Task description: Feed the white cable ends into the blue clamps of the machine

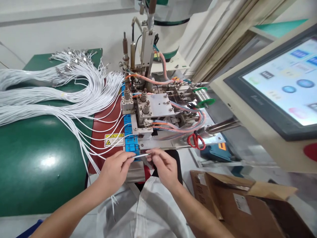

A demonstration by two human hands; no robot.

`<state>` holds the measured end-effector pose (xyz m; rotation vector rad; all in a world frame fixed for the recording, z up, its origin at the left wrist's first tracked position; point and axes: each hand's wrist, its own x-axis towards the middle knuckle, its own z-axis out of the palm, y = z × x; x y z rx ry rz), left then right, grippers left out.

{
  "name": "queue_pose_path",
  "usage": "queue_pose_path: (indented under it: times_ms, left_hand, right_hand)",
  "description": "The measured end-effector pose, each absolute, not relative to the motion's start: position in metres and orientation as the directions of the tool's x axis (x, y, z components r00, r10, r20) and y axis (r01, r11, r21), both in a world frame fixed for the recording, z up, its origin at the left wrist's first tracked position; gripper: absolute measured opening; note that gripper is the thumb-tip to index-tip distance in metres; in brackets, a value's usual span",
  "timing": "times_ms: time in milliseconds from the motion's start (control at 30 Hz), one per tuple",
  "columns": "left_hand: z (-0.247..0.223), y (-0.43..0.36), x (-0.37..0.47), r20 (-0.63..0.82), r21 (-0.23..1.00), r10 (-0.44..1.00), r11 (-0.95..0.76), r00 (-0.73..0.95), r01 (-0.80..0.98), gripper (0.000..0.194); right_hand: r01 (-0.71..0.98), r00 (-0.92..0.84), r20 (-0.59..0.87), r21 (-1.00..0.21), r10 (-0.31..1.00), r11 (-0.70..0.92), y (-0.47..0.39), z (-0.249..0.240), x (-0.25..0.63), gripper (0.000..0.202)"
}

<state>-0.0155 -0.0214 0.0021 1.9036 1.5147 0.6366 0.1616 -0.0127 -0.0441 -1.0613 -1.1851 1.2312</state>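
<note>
Between my two hands a white cable [140,155] is stretched, close to the near end of a row of blue clamps [131,142]. My left hand [116,170] is closed, pinching the cable between thumb and fingers. At the cable's end, the fingertips of my right hand [166,167] are pinched together on it; the tip itself is mostly hidden. Several other white cables run from a large bundle [96,87] over a red-brown panel [102,127] into the blue clamps. A machine with a metal plate [158,105] and pneumatic tubes stands just beyond my hands.
A green table [47,185] lies on the left. Red-handled scissors [196,141] and a green-flanged wire spool [203,97] are at the machine's right. A touchscreen [287,79] juts in at upper right, with a red button [310,152]. An open cardboard box [237,201] stands at lower right.
</note>
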Motion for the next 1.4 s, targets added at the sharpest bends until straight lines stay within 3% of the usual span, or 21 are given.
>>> queue_pose_path:
  times_ms: [100, 200, 333, 433, 567, 800, 1033, 1233, 1400]
  left_hand:
    - [0.000, -0.021, -0.003, -0.004, 0.793, 0.980, -0.118, 0.199, 0.598, 0.024]
    - [-0.002, -0.019, 0.007, -0.053, 0.881, 0.988, -0.022, 0.145, 0.472, 0.028]
    - [-0.005, -0.016, 0.011, -0.112, 0.931, 0.986, 0.060, 0.124, 0.361, 0.029]
    - [-0.005, -0.014, 0.010, -0.085, 0.932, 0.988, 0.033, 0.129, 0.360, 0.029]
    - [-0.007, -0.011, 0.008, -0.110, 0.930, 0.984, 0.052, 0.141, 0.364, 0.025]
    - [-0.010, -0.009, 0.009, -0.210, 0.922, 0.973, 0.163, 0.099, 0.352, 0.014]
    - [-0.007, -0.011, 0.010, -0.270, 0.923, 0.963, 0.252, 0.023, 0.291, 0.021]
    - [-0.006, -0.011, 0.011, -0.234, 0.926, 0.968, 0.194, 0.088, 0.324, 0.019]
    - [-0.006, -0.011, 0.013, -0.262, 0.936, 0.962, 0.233, 0.079, 0.264, 0.018]
  right_hand:
    - [0.015, -0.028, 0.078, -0.997, 0.997, 0.079, -0.009, -0.038, 0.159, 0.009]
    - [0.102, -0.027, 0.166, -0.981, 0.986, 0.168, -0.007, -0.036, 0.155, 0.010]
    - [0.312, -0.101, 0.413, -0.851, 0.905, 0.423, -0.009, -0.039, 0.153, 0.018]
    - [0.399, -0.174, 0.450, -0.781, 0.876, 0.480, -0.010, -0.040, 0.156, 0.028]
    - [0.354, -0.043, 0.351, -0.870, 0.935, 0.343, -0.007, -0.033, 0.160, 0.024]
    - [0.286, -0.106, 0.330, -0.893, 0.938, 0.347, -0.001, -0.021, 0.158, 0.009]
    - [0.077, -0.054, 0.159, -0.984, 0.986, 0.163, 0.000, -0.025, 0.152, 0.010]
    - [0.191, -0.097, 0.193, -0.959, 0.976, 0.208, 0.002, -0.022, 0.155, 0.008]
    - [0.075, -0.101, 0.160, -0.983, 0.982, 0.168, 0.001, -0.024, 0.152, 0.011]
